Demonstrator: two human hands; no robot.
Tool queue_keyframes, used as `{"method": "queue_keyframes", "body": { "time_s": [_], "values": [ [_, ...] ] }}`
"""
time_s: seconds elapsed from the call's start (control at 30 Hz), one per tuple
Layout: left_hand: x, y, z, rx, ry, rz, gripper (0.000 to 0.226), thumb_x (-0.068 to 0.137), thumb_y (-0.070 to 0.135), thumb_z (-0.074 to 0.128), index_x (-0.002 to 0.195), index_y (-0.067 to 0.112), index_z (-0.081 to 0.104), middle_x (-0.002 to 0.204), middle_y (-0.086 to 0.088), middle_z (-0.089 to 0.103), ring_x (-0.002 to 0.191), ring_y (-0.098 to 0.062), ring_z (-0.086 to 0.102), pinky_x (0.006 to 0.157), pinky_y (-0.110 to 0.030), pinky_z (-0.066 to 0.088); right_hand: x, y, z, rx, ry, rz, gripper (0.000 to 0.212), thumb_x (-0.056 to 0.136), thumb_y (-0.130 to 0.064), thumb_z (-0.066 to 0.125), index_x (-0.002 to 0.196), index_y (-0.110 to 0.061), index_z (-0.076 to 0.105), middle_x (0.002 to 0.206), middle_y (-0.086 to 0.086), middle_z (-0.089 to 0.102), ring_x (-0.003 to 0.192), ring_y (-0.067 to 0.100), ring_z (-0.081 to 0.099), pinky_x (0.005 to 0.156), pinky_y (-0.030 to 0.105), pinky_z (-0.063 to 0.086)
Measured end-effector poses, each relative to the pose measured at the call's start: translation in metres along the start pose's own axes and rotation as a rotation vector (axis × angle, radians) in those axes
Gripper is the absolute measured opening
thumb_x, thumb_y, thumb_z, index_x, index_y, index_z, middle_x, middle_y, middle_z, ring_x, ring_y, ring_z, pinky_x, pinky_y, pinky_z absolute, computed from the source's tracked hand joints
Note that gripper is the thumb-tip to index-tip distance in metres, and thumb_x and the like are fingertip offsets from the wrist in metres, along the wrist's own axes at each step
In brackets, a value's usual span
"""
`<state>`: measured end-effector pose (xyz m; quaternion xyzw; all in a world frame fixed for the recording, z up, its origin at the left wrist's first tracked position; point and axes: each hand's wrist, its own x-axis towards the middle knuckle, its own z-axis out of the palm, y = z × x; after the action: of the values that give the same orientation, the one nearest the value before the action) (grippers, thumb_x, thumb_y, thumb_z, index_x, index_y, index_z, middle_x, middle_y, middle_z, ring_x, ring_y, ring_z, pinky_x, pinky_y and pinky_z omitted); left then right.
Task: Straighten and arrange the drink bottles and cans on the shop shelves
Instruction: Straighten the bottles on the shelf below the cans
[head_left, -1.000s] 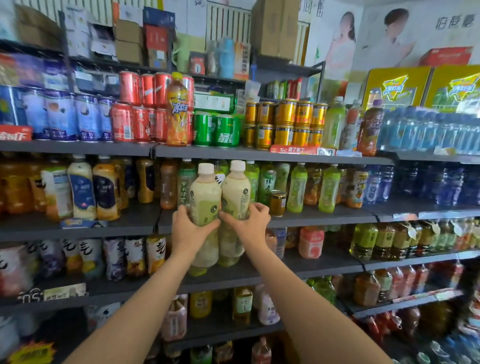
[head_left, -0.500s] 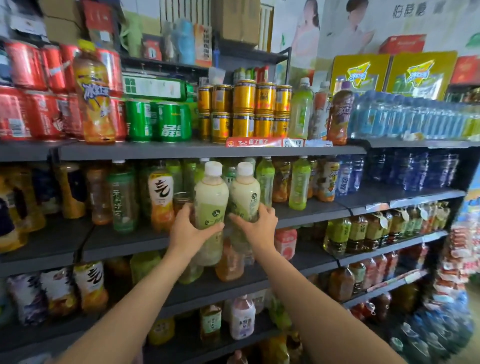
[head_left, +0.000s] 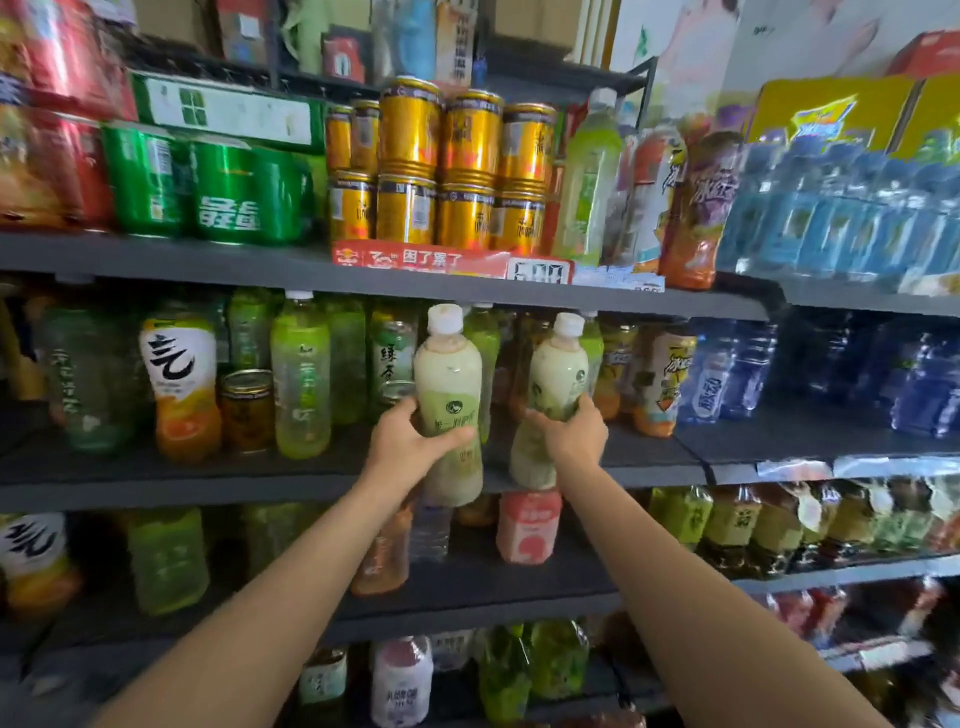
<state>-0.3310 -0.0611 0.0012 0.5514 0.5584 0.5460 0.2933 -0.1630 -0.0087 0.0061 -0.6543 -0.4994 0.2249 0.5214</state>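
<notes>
Shop shelves packed floor to ceiling with drinks, dark grey boards, and the second shelf (head_left: 311, 473) from the top is where the action is. Both hands are full: the left hand (head_left: 410, 447) is wrapped round the middle of one pale green bottle (head_left: 449, 384) and the right hand (head_left: 569, 439) is wrapped round a second pale green bottle (head_left: 553, 374). Both bottles are upright, white caps up, held out in front of that shelf's front edge, with their bottoms hanging below the board, so neither is standing on anything yet.

What could go sideways, imo:

- The caps sit just under the front edge of the top shelf (head_left: 623, 299). Lift them in at a bad angle and a cap knocks that lip or the red price strip (head_left: 421, 259).
- Behind the two bottles the row is crowded with green tea bottles (head_left: 301, 374). Pushing in without a clear slot could tip one over, and the rest follow like dominoes.
- A small brown can (head_left: 247, 408) stands near the front edge to the left, next to an orange-bottomed bottle (head_left: 179, 384). A stray elbow or bottle could nudge it off.
- One bottle per hand means no spare hand to catch anything that wobbles.

Can't tell how much room there is behind; it's blurry back there.
</notes>
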Motion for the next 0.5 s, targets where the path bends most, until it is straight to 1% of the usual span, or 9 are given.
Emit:
{"method": "queue_keyframes", "body": {
  "time_s": [0.13,0.23,0.37,0.5],
  "values": [
    [0.012,0.007,0.025,0.049,0.067,-0.039,0.053,0.071,0.021,0.08,0.118,0.01,0.058,0.115,-0.005,0.063,0.107,-0.021,0.058,0.089,-0.035,0.048,0.031,0.003,0.004,-0.04,-0.112,-0.055,0.053,0.077,-0.027,0.075,0.117,-0.004,0.051,0.115,0.013,0.06,0.11,0.032,0.056,0.089,0.041,0.048],
    [0.019,0.006,0.034,0.081,0.109,-0.056,0.054,0.07,0.019,0.08,0.119,0.01,0.058,0.116,-0.007,0.064,0.108,-0.022,0.059,0.091,-0.039,0.049,0.045,0.001,0.015,-0.02,-0.17,-0.079,0.052,0.078,-0.025,0.075,0.118,-0.004,0.051,0.117,0.014,0.06,0.11,0.031,0.056,0.086,0.038,0.046],
    [0.019,0.0,0.038,0.156,0.159,-0.067,0.055,0.069,0.02,0.081,0.118,0.011,0.058,0.115,-0.006,0.064,0.108,-0.022,0.059,0.093,-0.042,0.049,0.058,-0.001,0.027,-0.008,-0.187,-0.057,0.045,0.081,-0.025,0.072,0.115,-0.005,0.05,0.114,0.015,0.061,0.107,0.033,0.058,0.084,0.039,0.047],
    [0.019,-0.004,0.037,0.156,0.196,-0.09,0.054,0.069,0.02,0.081,0.117,0.012,0.059,0.114,-0.006,0.065,0.107,-0.022,0.059,0.093,-0.043,0.049,0.062,0.0,0.035,-0.064,-0.184,-0.113,0.042,0.086,-0.023,0.067,0.117,-0.003,0.047,0.118,0.016,0.058,0.108,0.033,0.057,0.082,0.037,0.046]
  ]
}}
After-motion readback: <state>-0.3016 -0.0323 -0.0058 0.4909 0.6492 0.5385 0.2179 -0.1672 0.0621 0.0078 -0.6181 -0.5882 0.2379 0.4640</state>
